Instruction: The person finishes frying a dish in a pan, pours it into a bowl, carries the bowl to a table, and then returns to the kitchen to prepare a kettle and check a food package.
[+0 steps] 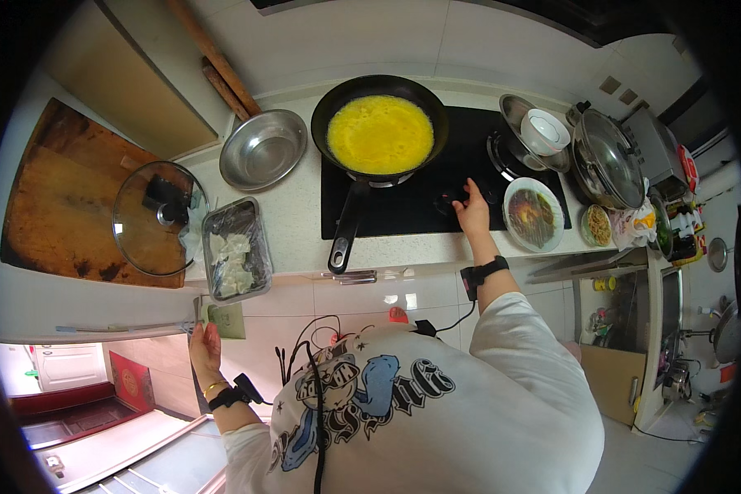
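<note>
A black frying pan (443, 133) sits on the left burner of the black glass cooktop (401, 219), its handle pointing towards me. Yellow, egg-like liquid (380, 134) with bubbles covers the pan's bottom. My right hand (473, 210) is over the cooktop's front, thumb and finger apart beside a control knob (446, 202); nothing shows between them. Just right of it lies a white plate of food (533, 215) under clear film. My left hand (205, 349) is low at the left, by the counter's edge and a green sheet (225, 319). Whether it holds the thin metal thing there, I cannot tell.
Left of the pan are a steel bowl (263, 150), a film-covered tray of pale food (231, 262), a glass lid (154, 241) and a wooden cutting board (62, 204). To the right stand a white bowl (544, 131), a large lidded pot (608, 162) and a small noodle-like dish (596, 225).
</note>
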Motion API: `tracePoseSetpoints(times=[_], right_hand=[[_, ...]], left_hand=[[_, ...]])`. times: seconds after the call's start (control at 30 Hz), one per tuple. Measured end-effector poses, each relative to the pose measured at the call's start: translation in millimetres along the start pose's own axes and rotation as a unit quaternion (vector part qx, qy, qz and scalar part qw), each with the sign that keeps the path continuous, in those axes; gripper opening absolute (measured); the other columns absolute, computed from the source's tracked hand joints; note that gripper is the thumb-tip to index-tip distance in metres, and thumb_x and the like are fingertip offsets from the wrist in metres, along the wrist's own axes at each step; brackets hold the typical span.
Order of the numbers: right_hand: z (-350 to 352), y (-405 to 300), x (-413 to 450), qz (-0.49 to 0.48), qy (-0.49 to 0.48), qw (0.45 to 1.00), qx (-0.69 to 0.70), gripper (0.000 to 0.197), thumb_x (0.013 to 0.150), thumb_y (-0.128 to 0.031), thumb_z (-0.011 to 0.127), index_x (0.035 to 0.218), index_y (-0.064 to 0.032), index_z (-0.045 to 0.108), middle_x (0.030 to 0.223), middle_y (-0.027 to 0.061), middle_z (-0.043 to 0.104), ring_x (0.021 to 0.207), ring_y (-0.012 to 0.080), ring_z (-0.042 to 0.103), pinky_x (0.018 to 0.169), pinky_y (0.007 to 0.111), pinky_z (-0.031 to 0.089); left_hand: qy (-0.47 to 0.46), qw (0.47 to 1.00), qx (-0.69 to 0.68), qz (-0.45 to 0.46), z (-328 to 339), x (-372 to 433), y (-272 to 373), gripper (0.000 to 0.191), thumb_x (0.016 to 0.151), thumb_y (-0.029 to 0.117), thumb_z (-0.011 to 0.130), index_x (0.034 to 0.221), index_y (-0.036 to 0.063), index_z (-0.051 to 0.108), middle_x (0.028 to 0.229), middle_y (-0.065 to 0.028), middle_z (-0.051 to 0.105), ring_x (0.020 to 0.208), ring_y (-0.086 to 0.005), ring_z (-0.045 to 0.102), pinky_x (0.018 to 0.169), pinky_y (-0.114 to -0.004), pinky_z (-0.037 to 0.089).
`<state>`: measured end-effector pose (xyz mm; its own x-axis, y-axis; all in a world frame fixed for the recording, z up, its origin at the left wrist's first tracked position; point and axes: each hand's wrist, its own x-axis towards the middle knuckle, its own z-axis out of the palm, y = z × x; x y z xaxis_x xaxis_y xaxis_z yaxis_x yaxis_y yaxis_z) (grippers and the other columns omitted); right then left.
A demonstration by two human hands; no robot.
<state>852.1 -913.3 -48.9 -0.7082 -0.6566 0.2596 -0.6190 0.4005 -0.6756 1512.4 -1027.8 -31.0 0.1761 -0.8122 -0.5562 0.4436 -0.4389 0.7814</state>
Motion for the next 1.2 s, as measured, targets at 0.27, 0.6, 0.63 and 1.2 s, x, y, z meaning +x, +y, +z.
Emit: tracePoseSetpoints(times=[0.27, 0.6, 0.63, 1.2], right_hand=[[10.7, -15.4, 0.4, -0.076, -0.090, 0.989, -0.095, 0.068, 0.069, 0.005, 0.063, 0.130, -0.0130, 0.038, 0.114, 0.0151, 0.055, 0.093, 0.0319, 0.056, 0.079, 0.037, 0.046], [12.5, -34.0, 3.1, -0.053, -0.102, 0.959, -0.260, 0.073, 0.076, -0.022, 0.061, 0.138, -0.0186, 0.023, 0.081, 0.0141, 0.061, 0.067, 0.0308, 0.060, 0.058, 0.040, 0.048], [12.1, -43.1, 5.2, -0.016, -0.118, 0.957, -0.266, 0.072, 0.076, -0.026, 0.059, 0.138, -0.0165, 0.023, 0.080, 0.0142, 0.062, 0.067, 0.0310, 0.061, 0.058, 0.040, 0.049], [17.9, -148.5, -61.6, 0.307, -0.275, 0.821, 0.396, 0.062, 0.083, -0.053, 0.051, 0.116, 0.0005, 0.049, 0.090, 0.0124, 0.061, 0.084, 0.0213, 0.060, 0.072, 0.032, 0.048]], left_hand=[[0.018, 1.000, 0.000, -0.001, 8.5, 3.6, -5.2, 0.022, 0.085, 0.018, 0.058, 0.103, 0.0086, 0.052, 0.090, -0.0068, 0.062, 0.080, -0.0167, 0.062, 0.065, -0.024, 0.052], [0.003, 0.999, 0.033, 0.018, 6.2, -5.7, 2.8, 0.021, 0.085, 0.021, 0.058, 0.101, 0.0075, 0.052, 0.093, -0.0086, 0.061, 0.081, -0.0171, 0.061, 0.065, -0.024, 0.052], [0.006, 0.999, 0.030, 0.019, 5.5, -5.7, 5.9, 0.021, 0.085, 0.021, 0.058, 0.101, 0.0075, 0.052, 0.093, -0.0086, 0.061, 0.081, -0.0171, 0.061, 0.065, -0.024, 0.052], [-0.381, 0.864, 0.320, 0.080, 196.3, -35.1, 55.1, 0.038, 0.088, 0.024, 0.054, 0.121, 0.0077, 0.045, 0.109, -0.0056, 0.056, 0.096, -0.0132, 0.055, 0.076, -0.024, 0.044]])
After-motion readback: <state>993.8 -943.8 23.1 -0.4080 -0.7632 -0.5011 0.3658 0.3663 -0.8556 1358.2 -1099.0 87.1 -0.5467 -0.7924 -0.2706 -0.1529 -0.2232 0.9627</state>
